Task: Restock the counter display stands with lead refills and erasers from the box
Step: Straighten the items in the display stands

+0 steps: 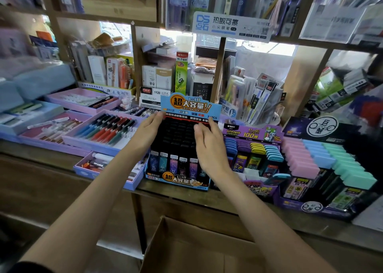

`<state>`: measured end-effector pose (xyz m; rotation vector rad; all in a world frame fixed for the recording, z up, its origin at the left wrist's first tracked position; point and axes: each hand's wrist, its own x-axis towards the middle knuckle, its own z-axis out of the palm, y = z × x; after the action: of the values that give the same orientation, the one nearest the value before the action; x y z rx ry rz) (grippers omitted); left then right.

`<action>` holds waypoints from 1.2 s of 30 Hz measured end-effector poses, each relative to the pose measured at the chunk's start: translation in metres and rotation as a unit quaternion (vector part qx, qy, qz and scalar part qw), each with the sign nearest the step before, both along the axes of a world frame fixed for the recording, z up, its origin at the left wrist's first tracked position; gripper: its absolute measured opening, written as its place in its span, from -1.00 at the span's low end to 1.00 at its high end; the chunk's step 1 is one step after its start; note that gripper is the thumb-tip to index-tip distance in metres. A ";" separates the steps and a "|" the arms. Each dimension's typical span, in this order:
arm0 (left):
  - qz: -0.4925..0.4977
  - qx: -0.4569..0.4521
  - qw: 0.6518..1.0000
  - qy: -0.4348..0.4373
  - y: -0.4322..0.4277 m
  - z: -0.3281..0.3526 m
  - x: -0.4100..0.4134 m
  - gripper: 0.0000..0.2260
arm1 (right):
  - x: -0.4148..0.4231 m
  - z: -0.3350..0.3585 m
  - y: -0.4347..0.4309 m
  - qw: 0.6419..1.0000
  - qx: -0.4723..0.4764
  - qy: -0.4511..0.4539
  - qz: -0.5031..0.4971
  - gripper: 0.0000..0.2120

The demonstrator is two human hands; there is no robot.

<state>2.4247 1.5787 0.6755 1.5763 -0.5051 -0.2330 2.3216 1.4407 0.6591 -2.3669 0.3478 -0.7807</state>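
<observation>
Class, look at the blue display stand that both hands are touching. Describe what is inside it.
The blue display stand holds rows of black-capped lead refill tubes, front labels showing. The right hand covers its right-side tubes; the left hand touches its left edge.

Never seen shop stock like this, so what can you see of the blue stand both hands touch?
The blue stand looks like printed cardboard: a header card with orange lettering, a sloping black bed of tiered rows, a low front lip marked 24PCS. Slim dark refill cases stand upright in its front row. It sits on the wooden counter between a lavender tray and a purple stand. The left hand touches its upper left edge; the right hand lies on its right side.
</observation>
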 end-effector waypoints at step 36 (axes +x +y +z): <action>-0.012 0.206 0.916 -0.345 0.018 -0.072 -0.136 -0.75 | -0.160 -0.053 -0.041 0.975 -0.222 -0.015 0.018 -0.87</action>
<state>2.2886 1.5972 0.6039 2.0619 -1.0754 0.2356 2.1619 1.3995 0.6062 -2.7612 0.1245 -0.9543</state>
